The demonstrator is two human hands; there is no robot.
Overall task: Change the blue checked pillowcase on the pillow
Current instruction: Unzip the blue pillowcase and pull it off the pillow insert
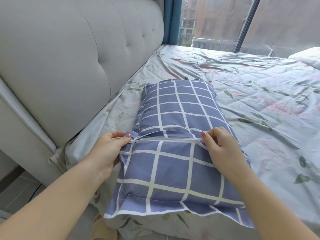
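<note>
Left hand: in our head view, our left hand (107,149) is curled, with the thumb on top pinching the left end of a white-edged hem.
Right hand: our right hand (220,146) is curled too, thumb and fingertips pinching the right end of that same hem.
Hem: a straight fold (164,138) runs across the blue checked pillowcase (173,170) from one hand to the other, and it is drawn taut between them.
Pillowcase fabric: soft woven cloth, dusty blue with a white grid, lightly creased. It is plump and long, and a flat border hangs limp at the near edge.
Pillowcase position: it lies lengthwise on the bed, directly under and between our hands. The far end points toward the window (216,19) and the near end lies under our forearms.
Sheet: we see pale, wrinkled cotton (259,101) printed with green leaves and pink blooms.
Headboard: grey, padded and tufted (69,58), standing just left of the pillowcase.
Curtain: a blue strip (170,19) hangs beside the glass.
</note>
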